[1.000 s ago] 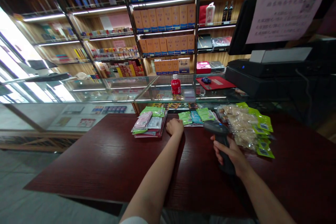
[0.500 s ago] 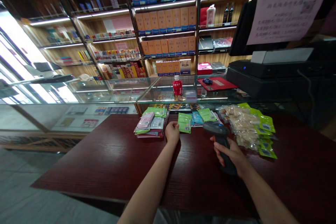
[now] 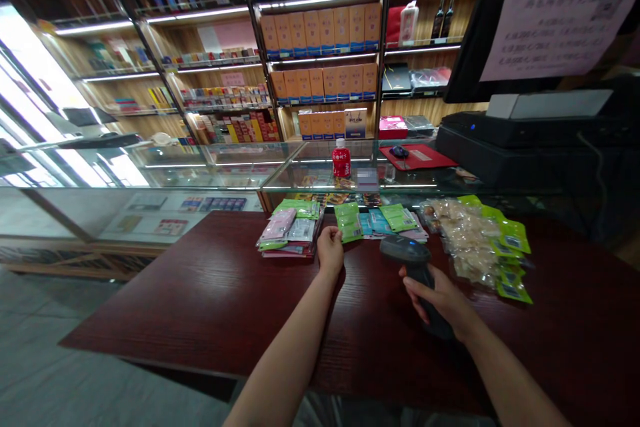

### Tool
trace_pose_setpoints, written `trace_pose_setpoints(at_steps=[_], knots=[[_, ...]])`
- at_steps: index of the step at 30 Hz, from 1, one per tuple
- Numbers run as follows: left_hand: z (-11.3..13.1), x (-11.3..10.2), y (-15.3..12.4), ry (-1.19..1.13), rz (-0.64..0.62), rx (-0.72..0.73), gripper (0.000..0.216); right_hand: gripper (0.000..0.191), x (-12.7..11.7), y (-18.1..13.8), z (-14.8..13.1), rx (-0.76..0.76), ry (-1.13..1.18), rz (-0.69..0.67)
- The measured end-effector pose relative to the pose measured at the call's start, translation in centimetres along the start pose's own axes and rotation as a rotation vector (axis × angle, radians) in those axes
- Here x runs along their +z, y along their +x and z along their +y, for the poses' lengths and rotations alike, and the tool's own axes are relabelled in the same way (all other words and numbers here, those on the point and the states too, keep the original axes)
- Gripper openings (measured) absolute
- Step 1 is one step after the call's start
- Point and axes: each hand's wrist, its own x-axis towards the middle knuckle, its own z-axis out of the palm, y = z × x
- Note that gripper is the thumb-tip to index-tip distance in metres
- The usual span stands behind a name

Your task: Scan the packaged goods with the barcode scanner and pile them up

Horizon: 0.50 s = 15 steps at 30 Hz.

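My left hand (image 3: pixel 331 251) pinches the left edge of a green snack packet (image 3: pixel 349 222), which is held tilted up above the table. Closed around the handle of a black barcode scanner (image 3: pixel 406 250) is my right hand (image 3: pixel 440 297); the scanner's head points left, toward the packet. Left of my left hand lies a stack of packets (image 3: pixel 290 229) in pink, white and green. Behind the scanner, blue and green packets (image 3: pixel 395 219) lie in a loose pile. Clear bags with green labels (image 3: pixel 470 240) are heaped on the right.
The dark wooden table (image 3: pixel 210 293) meets a glass display counter (image 3: pixel 300 170). On the glass stand a red bottle (image 3: pixel 341 160) and a mouse (image 3: pixel 399 151) on a red mat. A monitor (image 3: pixel 470 47) with a pink paper sign rises at right. Boxed goods fill the back shelves.
The green packet has turned and tilted in my left hand, rising slightly. My right hand has shifted the scanner a little left toward it. The view has moved slightly.
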Motion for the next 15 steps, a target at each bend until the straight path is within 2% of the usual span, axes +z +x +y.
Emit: trace_pose_setpoints(at_steps=[6, 15], knots=[[0.46, -0.07, -0.14, 0.050, 0.003, 0.018, 0.009, 0.042, -0.21, 0.10, -0.01, -0.015, 0.035, -0.007], [0.56, -0.31, -0.05, -0.034, 0.000, 0.009, 0.005, 0.047, -0.41, 0.17, -0.09, -0.017, 0.083, 0.060]])
